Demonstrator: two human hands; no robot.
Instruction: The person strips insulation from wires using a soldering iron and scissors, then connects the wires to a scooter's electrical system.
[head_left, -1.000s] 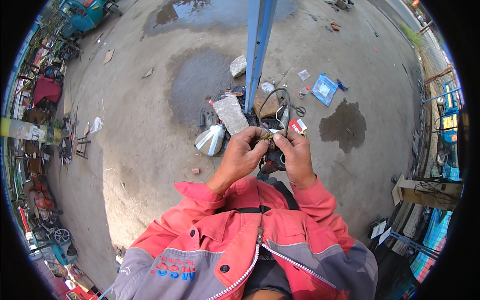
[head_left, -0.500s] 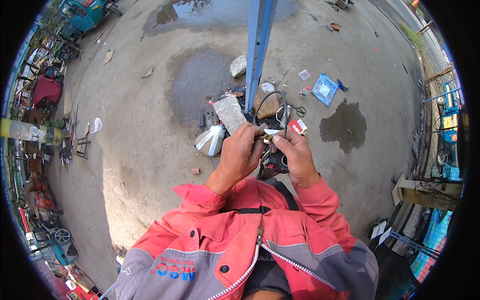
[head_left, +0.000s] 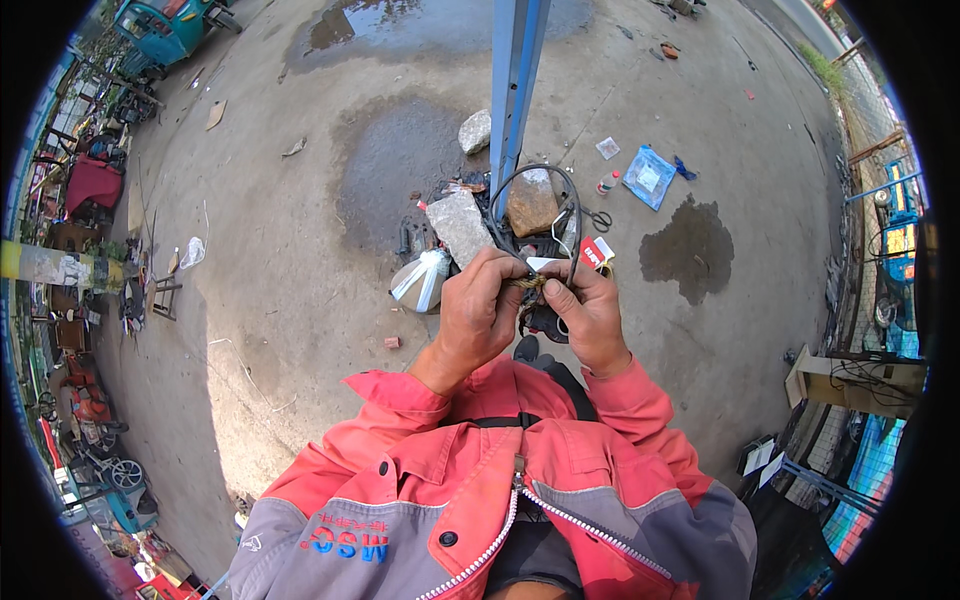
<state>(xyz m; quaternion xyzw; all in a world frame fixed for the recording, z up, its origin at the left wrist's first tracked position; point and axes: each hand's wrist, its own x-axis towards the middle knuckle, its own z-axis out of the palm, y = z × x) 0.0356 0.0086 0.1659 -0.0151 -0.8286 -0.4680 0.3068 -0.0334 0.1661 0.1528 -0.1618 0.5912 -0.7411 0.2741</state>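
Two hands pinch one black cable over concrete ground.

The left hand [head_left: 483,312] and right hand [head_left: 590,312] are closed tight on the cable [head_left: 530,282] at centre; it loops far toward one blue pole [head_left: 515,80]. One red-and-white packet [head_left: 595,253] lies just right; one blue square bag [head_left: 648,177] far right.

- The jacket [head_left: 480,480] is salmon red with grey lower panels, a white zip and red lettering on the grey.
- The pole [head_left: 515,80] is blue.
- The cable [head_left: 560,185] looping beside it is black.
- The strand [head_left: 528,283] between the two hands is brownish-gold.
- The plastic pouch [head_left: 648,177] on the ground is blue with a white patch.
- The small box [head_left: 596,252] is red and white.
- The concrete ground [head_left: 300,250] is grey-tan with dark wet stains.
- The stone [head_left: 530,203] is brown.
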